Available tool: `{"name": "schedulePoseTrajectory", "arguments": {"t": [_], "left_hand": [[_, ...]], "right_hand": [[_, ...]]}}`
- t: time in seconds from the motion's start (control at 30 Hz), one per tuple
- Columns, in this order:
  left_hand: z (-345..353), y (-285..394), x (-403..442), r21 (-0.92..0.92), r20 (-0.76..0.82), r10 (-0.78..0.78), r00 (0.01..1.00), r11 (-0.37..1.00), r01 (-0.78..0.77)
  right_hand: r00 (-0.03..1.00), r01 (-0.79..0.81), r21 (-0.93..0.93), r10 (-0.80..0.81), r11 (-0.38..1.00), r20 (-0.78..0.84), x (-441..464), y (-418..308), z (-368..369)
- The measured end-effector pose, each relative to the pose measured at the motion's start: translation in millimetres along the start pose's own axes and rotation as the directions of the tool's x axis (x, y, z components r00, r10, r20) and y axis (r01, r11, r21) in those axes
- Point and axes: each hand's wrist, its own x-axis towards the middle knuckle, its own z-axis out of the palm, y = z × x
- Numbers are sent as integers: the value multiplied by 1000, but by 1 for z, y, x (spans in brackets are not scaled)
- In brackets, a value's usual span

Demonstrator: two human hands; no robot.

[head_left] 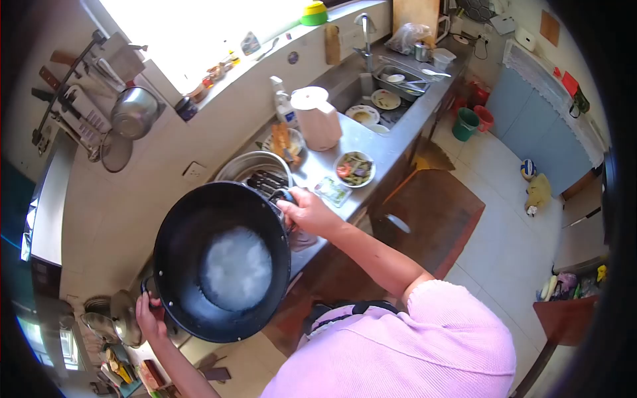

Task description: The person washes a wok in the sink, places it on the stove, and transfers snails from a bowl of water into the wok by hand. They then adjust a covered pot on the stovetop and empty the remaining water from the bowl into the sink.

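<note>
Black wok (pixel 182 225), held two-handed

Head view: the left hand (pixel 151 318) and right hand (pixel 306 211) each grip one handle of the wok, which holds cloudy liquid and partly hides a steel pot (pixel 245 159). Near it crowd a kettle (pixel 317 121), a vegetable bowl (pixel 355 170) and a clear pack (pixel 333 192); dishes (pixel 362 115) sit in the sink (pixel 406 109). The steel counter (pixel 397 151) runs below a bright window (pixel 192 30), beside a brown mat (pixel 441 212) on pale tiles (pixel 507 192).

Wok (pixel 182 245): no marking legible from where I stand.
Kettle (pixel 317 124): no lettering legible to me.
Spray bottle (pixel 284 110): surface detail too small to read.
Windowsill bottles (pixel 233 58): blurred; no text legible.
</note>
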Motion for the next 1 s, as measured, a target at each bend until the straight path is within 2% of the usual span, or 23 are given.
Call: {"name": "schedulePoseTrajectory", "arguments": {"t": [0.03,0.13,0.17,0.23,0.3,0.33,0.37,0.4,0.57,0.67,0.7,0.8,0.9,0.93,0.97,1.0], "left_hand": [[26,-8,-12,57,33,-41,999,998,39],[113,-44,-49,152,108,-121,987,983,104],[140,-59,-57,158,219,-175,960,977,142],[206,-86,-83,202,263,-252,931,958,203],[264,-116,-100,252,380,-314,870,940,229],[291,-131,-106,228,456,-352,818,934,275],[328,-132,-126,259,432,-377,819,922,288],[351,-146,-126,235,537,-392,747,920,314],[477,-159,-158,225,629,-407,663,911,345],[540,-164,-157,171,676,-341,653,935,311],[560,-161,-156,154,656,-322,683,942,297],[612,-148,-137,116,686,-181,704,983,140],[656,-123,-120,151,625,-103,774,989,10],[668,-127,-105,158,617,-98,780,987,0],[676,-132,-92,189,602,-119,789,982,4],[684,-137,-80,225,590,-144,795,974,9]], "right_hand": [[998,-49,-10,49,999,-43,-28,-23,-30],[983,4,-31,-10,1000,-185,-83,0,-121],[966,-4,-57,-11,998,-258,-107,-7,-148],[914,54,-31,-62,998,-400,-150,-24,-196],[850,25,-140,-95,990,-518,-180,-29,-245],[817,21,-207,-137,978,-560,-192,-33,-268],[783,9,-266,-172,964,-598,-203,-36,-289],[750,8,-286,-195,958,-633,-213,-42,-307],[625,1,-321,-252,947,-739,-245,-40,-397],[575,28,-287,-251,957,-779,-240,-20,-448],[562,35,-266,-239,963,-792,-234,-12,-465],[542,-15,-206,-165,978,-824,-205,35,-507],[589,-77,-134,-63,988,-805,-176,64,-526],[600,-153,-118,-3,981,-800,-166,66,-530],[635,-77,-78,-11,994,-772,-153,68,-535],[648,-82,-88,-14,993,-762,-141,65,-541]]}}
